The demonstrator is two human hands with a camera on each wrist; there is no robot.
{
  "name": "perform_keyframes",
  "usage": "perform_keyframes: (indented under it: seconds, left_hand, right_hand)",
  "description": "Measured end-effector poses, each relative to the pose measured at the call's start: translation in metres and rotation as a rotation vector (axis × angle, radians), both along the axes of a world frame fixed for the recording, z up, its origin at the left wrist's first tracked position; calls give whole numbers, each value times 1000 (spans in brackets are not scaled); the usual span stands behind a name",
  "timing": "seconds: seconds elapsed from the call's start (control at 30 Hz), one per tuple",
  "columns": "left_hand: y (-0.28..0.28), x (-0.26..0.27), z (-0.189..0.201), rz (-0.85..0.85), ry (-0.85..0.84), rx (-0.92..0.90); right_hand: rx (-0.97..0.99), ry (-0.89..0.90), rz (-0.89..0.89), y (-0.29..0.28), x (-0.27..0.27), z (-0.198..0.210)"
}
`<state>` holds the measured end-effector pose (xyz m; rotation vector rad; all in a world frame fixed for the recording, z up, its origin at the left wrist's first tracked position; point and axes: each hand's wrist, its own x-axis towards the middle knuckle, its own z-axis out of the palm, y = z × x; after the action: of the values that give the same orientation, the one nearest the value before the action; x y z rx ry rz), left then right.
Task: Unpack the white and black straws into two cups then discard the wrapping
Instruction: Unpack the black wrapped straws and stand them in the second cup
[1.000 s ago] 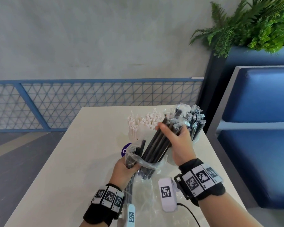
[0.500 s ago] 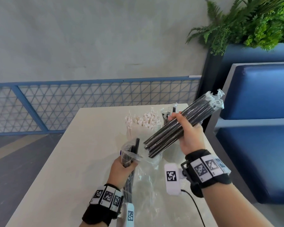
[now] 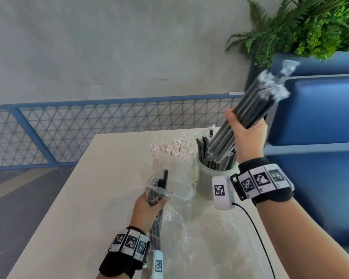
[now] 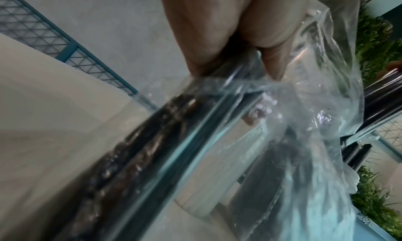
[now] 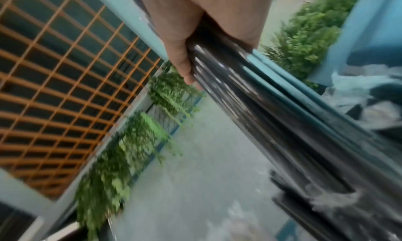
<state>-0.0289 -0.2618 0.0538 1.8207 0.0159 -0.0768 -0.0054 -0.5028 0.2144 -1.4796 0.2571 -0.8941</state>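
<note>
My right hand (image 3: 247,133) grips a bundle of black straws (image 3: 248,115), tilted with its lower ends inside the clear cup (image 3: 207,174) that holds other black straws. The bundle (image 5: 272,110) runs blurred past my fingers (image 5: 185,67) in the right wrist view. My left hand (image 3: 149,205) holds the clear plastic wrapping (image 3: 181,190) near its mouth, with a few black straws (image 3: 162,184) still inside. The left wrist view shows that wrapping (image 4: 304,107) bunched under my fingers (image 4: 269,55). White wrapped straws (image 3: 173,150) stand in a second cup, mostly hidden behind the wrapping.
The beige table (image 3: 85,194) has a blue mesh railing (image 3: 89,125) behind it. A blue bench seat (image 3: 318,117) and a planter of green ferns (image 3: 302,25) stand at the right. More clear plastic (image 3: 210,244) lies on the table near me.
My right hand has pulled the black straw bundle out of the wrapping, lifted it up and right, and tipped its lower ends into the cup. The left hand has stayed on the wrapping.
</note>
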Motion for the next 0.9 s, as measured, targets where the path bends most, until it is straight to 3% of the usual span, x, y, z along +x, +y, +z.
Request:
perform_keyframes:
  seconds: [0.13,0.23,0.33,0.4,0.47,0.57,0.67,0.77,0.9]
  left_hand:
    - [0,0,0,-1,7,-17]
    - [1,0,-1,-1,15,-46]
    - [2,-1,-1,10,13,-69]
    - [2,-2,1,18,10,-80]
    - [1,-2,2,21,12,-85]
    - [0,-2,2,14,18,-71]
    - [-1,-2,2,14,9,-70]
    - [-1,-1,1,7,-2,-66]
    - [1,0,-1,5,-6,-65]
  right_hand:
    - [-205,258,42,7,10,-37]
    - [-193,445,98,4,16,-74]
    - [-211,522,91,4,17,-85]
    - [-231,435,22,8,15,-74]
    - [-278,187,-34,13,11,-54]
    - [-619,-65,-99,15,15,-34]
    - [-934,37,-29,6,31,-35]
    - [-921,141,60,-1,40,-52]
    - [-933,143,16,4,34,-84]
